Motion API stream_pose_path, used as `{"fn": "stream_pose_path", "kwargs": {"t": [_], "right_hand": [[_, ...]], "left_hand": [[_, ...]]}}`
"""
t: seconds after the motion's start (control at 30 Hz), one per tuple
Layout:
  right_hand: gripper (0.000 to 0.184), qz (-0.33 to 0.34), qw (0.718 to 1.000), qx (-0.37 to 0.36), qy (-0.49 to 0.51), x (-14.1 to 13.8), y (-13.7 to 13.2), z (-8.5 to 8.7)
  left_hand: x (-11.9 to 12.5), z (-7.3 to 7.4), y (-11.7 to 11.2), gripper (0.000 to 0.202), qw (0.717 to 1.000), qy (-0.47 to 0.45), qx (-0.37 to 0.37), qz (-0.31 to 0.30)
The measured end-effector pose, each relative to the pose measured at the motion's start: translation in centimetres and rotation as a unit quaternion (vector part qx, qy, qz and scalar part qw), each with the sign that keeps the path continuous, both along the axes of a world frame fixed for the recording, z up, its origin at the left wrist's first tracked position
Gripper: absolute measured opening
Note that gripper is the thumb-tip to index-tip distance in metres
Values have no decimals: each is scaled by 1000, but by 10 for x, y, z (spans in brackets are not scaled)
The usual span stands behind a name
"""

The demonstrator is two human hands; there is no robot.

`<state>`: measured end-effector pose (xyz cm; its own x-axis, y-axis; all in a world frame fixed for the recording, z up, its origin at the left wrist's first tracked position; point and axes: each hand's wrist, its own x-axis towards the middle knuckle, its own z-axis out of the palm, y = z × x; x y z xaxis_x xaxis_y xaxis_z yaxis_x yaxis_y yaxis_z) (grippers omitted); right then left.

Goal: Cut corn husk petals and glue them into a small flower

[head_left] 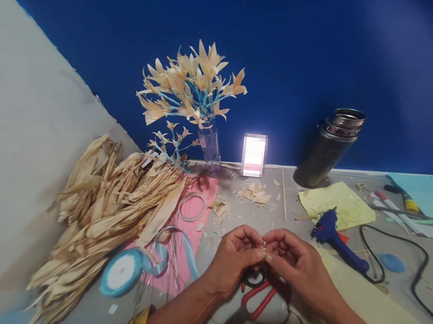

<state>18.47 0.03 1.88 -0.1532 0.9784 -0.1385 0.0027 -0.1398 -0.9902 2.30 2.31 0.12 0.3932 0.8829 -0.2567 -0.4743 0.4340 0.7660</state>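
Observation:
My left hand (pixel 234 259) and my right hand (pixel 294 260) meet above the table, fingertips pinched together on a tiny pale piece (pixel 264 250), probably a bit of dried husk. Both hands are closed. Red-handled scissors (pixel 254 302) lie on the table just below my hands. A big pile of dried corn husks (pixel 110 213) lies to the left. A roll of light blue ribbon (pixel 122 271) sits near the husks with its end trailing over a pink sheet (pixel 189 231).
A small vase with husk flowers on blue stems (pixel 196 90) stands at the back by the blue wall. A blue glue gun (pixel 334 237) with black cord, a metal flask (pixel 330 148), a tape ring (pixel 192 207), a wooden skewer (pixel 283 201), yellow paper and markers lie to the right.

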Motion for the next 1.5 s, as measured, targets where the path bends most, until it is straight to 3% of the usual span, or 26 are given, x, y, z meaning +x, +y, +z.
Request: {"fn": "stream_pose_path", "kwargs": {"t": [0.1, 0.2, 0.3, 0.4, 0.47, 0.6, 0.67, 0.73, 1.33, 1.5], "right_hand": [[21, -6, 1000, 14, -14, 0, 0, 1], [22, -33, 998, 24, -44, -1, 0, 0], [22, -68, 994, 29, -79, -3, 1, -1], [23, -81, 991, 34, -99, -5, 1, -2], [24, -79, 991, 36, -102, -6, 1, -2], [25, -51, 995, 19, -89, -5, 2, 0], [26, -40, 996, 5, -78, -4, 2, 0], [26, -36, 997, -2, -67, -3, 2, -1], [27, -101, 990, 32, -91, 3, 4, 3], [22, -109, 984, 68, -127, 4, 3, 8]], "left_hand": [[0, 1, -1, 37, 1000, 14, 4, 3], [-1, 5, -4, 27, 991, 114, 68, 25], [-1, 11, -9, 17, 946, 254, 192, 60], [-1, 14, -12, 16, 910, 312, 263, 74], [0, 13, -12, 12, 917, 310, 241, 76], [1, 6, -6, 21, 981, 178, 54, 49], [2, 4, -3, 25, 993, 110, -16, 45], [2, 4, -2, 27, 994, 84, -41, 56], [-3, 8, 0, 29, 992, 57, -11, 113], [-9, 12, 4, 60, 997, 54, 49, 36]]}}
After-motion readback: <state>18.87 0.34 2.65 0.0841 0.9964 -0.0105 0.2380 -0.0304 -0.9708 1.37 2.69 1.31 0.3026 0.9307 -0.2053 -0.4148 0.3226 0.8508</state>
